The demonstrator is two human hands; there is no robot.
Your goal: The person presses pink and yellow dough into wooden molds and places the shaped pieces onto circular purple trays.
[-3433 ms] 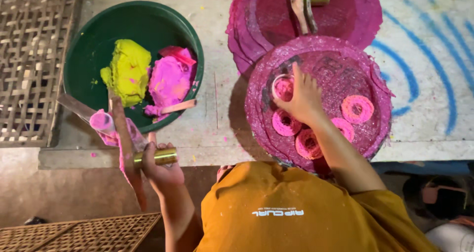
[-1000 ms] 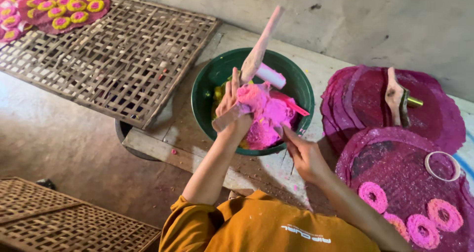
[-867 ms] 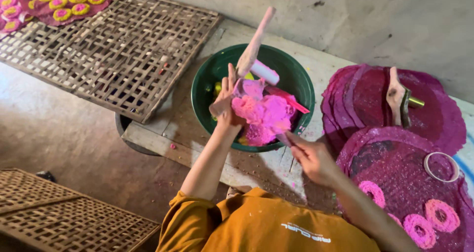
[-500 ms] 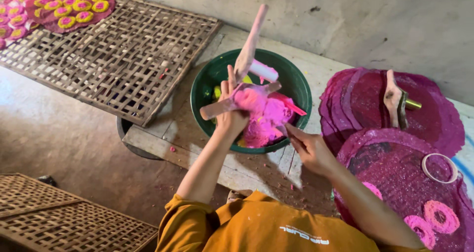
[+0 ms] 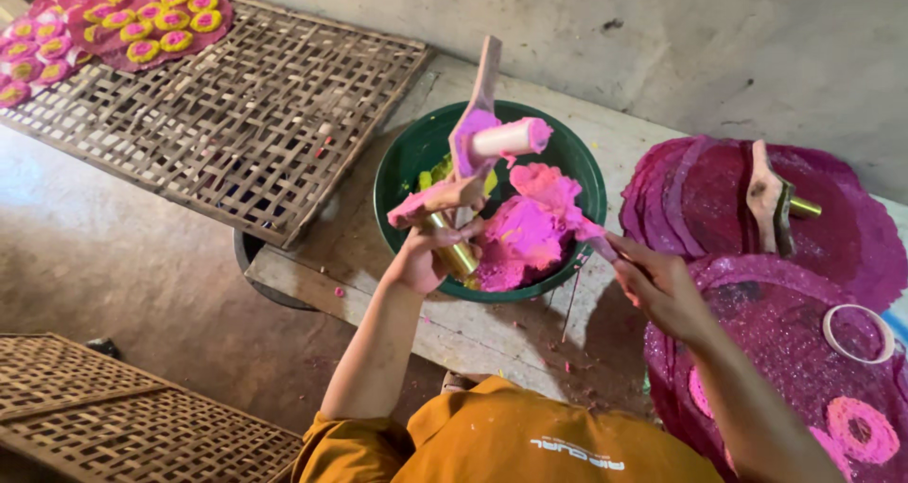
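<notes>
Head view: the left hand (image 5: 423, 256) is up over the green bowl (image 5: 402, 157), fingers wrapped tight around a wooden press tool (image 5: 473, 152) with a brass barrel, its long handle sticking up and a pink-tipped white cylinder (image 5: 509, 137) jutting sideways from it. The right hand (image 5: 662, 289) sits just beside the bowl's rim, fingers pressed together and pinching a strip of pink dough (image 5: 530, 223) that runs back to the big lump heaped inside the bowl. A bit of yellow dough (image 5: 437, 173) peeks out behind the tool. The bowl stands on a worn wooden table (image 5: 492, 327). To the right lies a stack of magenta round mats (image 5: 842, 228) with a second wooden tool (image 5: 768, 194) on top, and the nearest mat carries pink dough rings (image 5: 861, 431) and a white ring (image 5: 856, 333). To the left, a woven bamboo rack (image 5: 236, 114) holds a mat of yellow-and-pink pieces (image 5: 132, 19) at its far corner.
</notes>
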